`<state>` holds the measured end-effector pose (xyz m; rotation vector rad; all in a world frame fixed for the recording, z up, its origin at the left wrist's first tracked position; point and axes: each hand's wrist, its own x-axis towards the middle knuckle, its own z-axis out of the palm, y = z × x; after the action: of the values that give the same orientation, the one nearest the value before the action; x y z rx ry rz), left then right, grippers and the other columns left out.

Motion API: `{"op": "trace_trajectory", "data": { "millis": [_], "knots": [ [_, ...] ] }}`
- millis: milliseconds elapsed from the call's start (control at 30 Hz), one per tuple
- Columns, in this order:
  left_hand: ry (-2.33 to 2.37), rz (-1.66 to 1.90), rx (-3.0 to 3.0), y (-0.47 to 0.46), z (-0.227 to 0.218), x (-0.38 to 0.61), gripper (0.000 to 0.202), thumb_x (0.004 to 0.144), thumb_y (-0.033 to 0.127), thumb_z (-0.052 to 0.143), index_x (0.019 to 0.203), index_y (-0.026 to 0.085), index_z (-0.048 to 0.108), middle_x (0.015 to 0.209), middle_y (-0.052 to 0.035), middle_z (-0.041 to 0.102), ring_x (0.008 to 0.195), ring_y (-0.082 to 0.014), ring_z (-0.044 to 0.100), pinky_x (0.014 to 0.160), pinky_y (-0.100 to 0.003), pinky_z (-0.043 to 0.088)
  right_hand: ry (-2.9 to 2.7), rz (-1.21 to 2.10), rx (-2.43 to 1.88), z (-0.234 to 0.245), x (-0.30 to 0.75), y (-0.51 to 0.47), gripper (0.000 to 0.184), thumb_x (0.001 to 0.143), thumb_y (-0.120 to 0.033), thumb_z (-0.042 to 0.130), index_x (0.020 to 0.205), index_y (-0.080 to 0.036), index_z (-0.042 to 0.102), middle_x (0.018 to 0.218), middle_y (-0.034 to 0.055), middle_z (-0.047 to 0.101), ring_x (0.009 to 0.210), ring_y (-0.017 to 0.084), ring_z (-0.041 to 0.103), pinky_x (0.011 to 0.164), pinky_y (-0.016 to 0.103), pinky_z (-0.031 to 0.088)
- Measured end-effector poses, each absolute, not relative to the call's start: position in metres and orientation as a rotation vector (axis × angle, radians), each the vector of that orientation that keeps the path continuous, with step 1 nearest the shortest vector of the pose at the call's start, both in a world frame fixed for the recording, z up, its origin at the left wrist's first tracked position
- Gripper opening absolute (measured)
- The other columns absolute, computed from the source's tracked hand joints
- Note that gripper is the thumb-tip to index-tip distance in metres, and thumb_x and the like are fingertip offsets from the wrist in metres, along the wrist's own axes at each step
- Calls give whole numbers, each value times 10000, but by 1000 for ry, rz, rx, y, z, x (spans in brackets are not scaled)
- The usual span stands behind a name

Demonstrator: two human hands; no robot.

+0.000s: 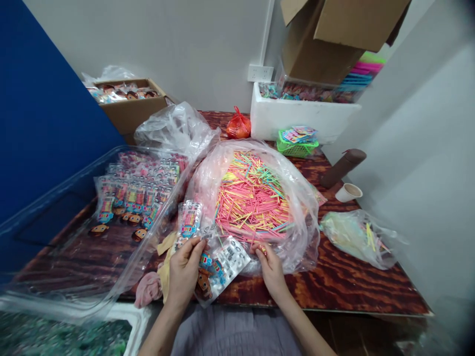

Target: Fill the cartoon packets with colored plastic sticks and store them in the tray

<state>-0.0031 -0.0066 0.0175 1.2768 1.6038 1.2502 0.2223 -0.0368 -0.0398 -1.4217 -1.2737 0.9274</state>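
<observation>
My left hand [184,273] grips a stack of small clear printed packets [218,267] at the near edge of the wooden table [352,282]. My right hand [271,267] rests just to their right, its fingers pinched on a few thin coloured sticks [261,248]. Right behind both hands lies an open clear bag [300,198] heaped with pink, yellow and green sticks [250,198]. One filled packet [190,220] leans against that bag above my left hand.
A large clear bag [74,257] of filled packets [137,195] covers the left. A smaller bag of sticks [356,237], a paper cup [348,192] and a brown cylinder [343,167] sit right. A white foam box [297,116], green basket [296,143], red bag [238,126] and cardboard boxes stand behind.
</observation>
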Motion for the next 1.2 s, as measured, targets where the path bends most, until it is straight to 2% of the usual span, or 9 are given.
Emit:
{"op": "trace_trajectory", "data": {
  "millis": [267, 433, 633, 767, 933, 1033, 1100, 1133, 1200],
  "knots": [
    [1500, 1183, 1579, -8, 24, 2, 233, 869, 385, 563, 841, 208, 711, 893, -42, 709, 879, -211, 642, 801, -311, 500, -1122, 988, -1355, -30, 224, -32, 228, 920, -404, 536, 882, -205, 641, 859, 51, 701, 801, 203, 632, 773, 325, 480],
    [1319, 1077, 1686, -9, 30, 16, 227, 916, 321, 517, 812, 204, 681, 828, -38, 663, 816, -184, 613, 751, -284, 477, -746, 1183, -1061, 24, 222, 2, 206, 877, -424, 599, 871, -219, 620, 845, 58, 731, 863, 238, 682, 800, 396, 524],
    [1199, 1041, 1624, -10, 36, 30, 235, 929, 311, 512, 776, 189, 642, 803, -30, 632, 786, -168, 591, 727, -263, 453, -667, 1414, -794, 74, 200, 30, 184, 850, -428, 644, 885, -247, 646, 928, 47, 741, 956, 252, 694, 898, 469, 520],
    [1187, 1059, 1568, -10, 38, 32, 234, 925, 301, 520, 775, 185, 657, 802, -31, 640, 783, -167, 591, 717, -260, 458, -753, 1479, -898, 72, 190, 18, 228, 844, -436, 639, 875, -213, 678, 859, 68, 743, 923, 266, 688, 905, 469, 508],
    [1170, 1104, 1563, -10, 37, 32, 199, 913, 286, 538, 848, 200, 706, 854, -38, 671, 810, -175, 612, 747, -279, 480, -989, 1468, -1065, 69, 192, 6, 229, 813, -433, 675, 876, -213, 686, 1012, 69, 716, 997, 255, 645, 920, 420, 489],
    [1151, 1186, 1516, -9, 35, 33, 179, 905, 280, 554, 885, 204, 715, 897, -46, 681, 871, -184, 621, 796, -289, 482, -1113, 1395, -1124, 74, 191, 3, 300, 831, -421, 664, 1077, -252, 641, 1091, 56, 685, 1048, 243, 624, 954, 403, 469],
    [1143, 1219, 1448, -8, 36, 33, 177, 900, 284, 563, 894, 197, 716, 909, -52, 682, 884, -187, 624, 804, -290, 486, -1148, 1327, -1144, 79, 189, 1, 422, 882, -417, 600, 1274, -288, 514, 1168, 61, 652, 1090, 232, 606, 957, 394, 467],
    [1139, 1226, 1411, -8, 37, 33, 178, 896, 288, 567, 891, 192, 717, 910, -55, 682, 882, -188, 626, 803, -290, 489, -1173, 1283, -1154, 82, 187, 0, 436, 909, -410, 562, 1318, -297, 460, 1206, 64, 631, 1107, 223, 595, 958, 385, 464],
    [1117, 1220, 1341, -7, 42, 33, 184, 891, 291, 572, 902, 184, 722, 925, -61, 690, 888, -189, 632, 810, -289, 493, -1290, 1185, -1178, 86, 184, -4, 315, 950, -383, 500, 1248, -282, 499, 1234, 65, 604, 1122, 208, 574, 962, 360, 448]
  ]
}}
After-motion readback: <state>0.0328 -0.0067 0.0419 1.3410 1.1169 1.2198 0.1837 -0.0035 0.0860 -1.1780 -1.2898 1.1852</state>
